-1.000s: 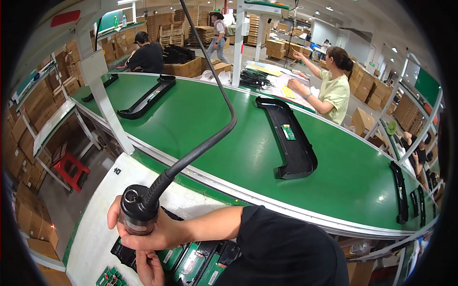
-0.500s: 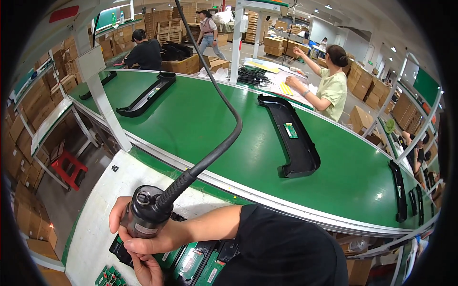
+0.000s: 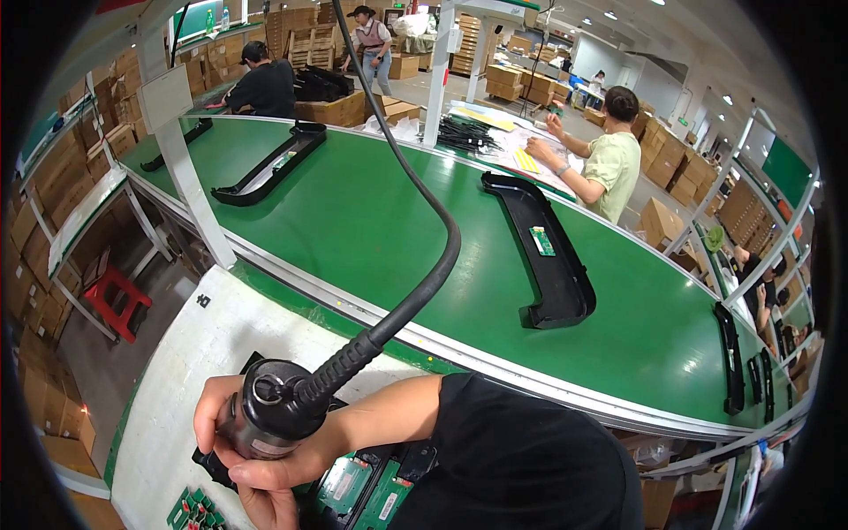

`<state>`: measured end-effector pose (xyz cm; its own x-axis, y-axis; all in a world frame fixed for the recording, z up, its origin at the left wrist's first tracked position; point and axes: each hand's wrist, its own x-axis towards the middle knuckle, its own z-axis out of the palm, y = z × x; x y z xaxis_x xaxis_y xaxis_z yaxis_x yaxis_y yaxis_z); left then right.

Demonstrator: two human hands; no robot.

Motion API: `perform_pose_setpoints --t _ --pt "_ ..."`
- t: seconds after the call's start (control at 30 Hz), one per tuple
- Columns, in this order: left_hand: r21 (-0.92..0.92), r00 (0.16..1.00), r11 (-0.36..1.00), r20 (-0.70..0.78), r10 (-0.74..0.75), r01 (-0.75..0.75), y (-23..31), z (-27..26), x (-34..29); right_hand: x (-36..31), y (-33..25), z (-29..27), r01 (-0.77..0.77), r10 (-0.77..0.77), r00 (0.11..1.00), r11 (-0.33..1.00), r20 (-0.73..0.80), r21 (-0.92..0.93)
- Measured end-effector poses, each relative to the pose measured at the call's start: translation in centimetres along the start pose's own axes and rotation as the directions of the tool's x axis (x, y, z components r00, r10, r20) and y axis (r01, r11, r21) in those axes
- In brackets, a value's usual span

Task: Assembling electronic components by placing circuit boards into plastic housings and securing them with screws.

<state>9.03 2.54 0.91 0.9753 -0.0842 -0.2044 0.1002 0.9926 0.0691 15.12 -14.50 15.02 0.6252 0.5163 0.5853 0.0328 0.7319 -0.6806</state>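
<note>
My right hand (image 3: 265, 455) is wrapped round a black electric screwdriver (image 3: 284, 402), held roughly upright with its thick cable (image 3: 402, 322) rising from the top. The tool's lower end is hidden by my hand. Just beneath, my left hand (image 3: 269, 508) shows only in part; its fingers are covered by the right hand. Beside my hands lie black housings with green circuit boards (image 3: 386, 495) in them, partly under my right forearm. A black part (image 3: 212, 466) sticks out left of my right hand. Small green boards (image 3: 196, 511) are heaped at the lower left.
Past the white work surface (image 3: 181, 380) runs a green conveyor belt (image 3: 380, 238). On it lie a long black shell (image 3: 548, 256) with a small green board, and more shells (image 3: 274, 168) at both ends. A white post (image 3: 190, 185) stands at the left. Co-workers are beyond.
The screwdriver and my right hand have shifted slightly downward in view. More of my left hand's fingers are hidden. Across the belt, the seated co-worker's raised hand has come down.
</note>
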Motion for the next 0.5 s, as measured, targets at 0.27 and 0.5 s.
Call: perform_pose_setpoints --t 0.27,0.5 --pt "0.861 0.867 0.256 0.334 0.369 -0.44 -3.6 4.1 -2.0 2.2 3.7 -1.2 0.152 -0.152 0.988 0.957 0.02 -0.246" --pt "0.389 0.991 0.921 -0.111 0.069 -0.021 -3.8 4.6 -0.7 7.0 3.9 -5.7 0.006 -0.096 0.978 0.901 -0.185 -0.434"
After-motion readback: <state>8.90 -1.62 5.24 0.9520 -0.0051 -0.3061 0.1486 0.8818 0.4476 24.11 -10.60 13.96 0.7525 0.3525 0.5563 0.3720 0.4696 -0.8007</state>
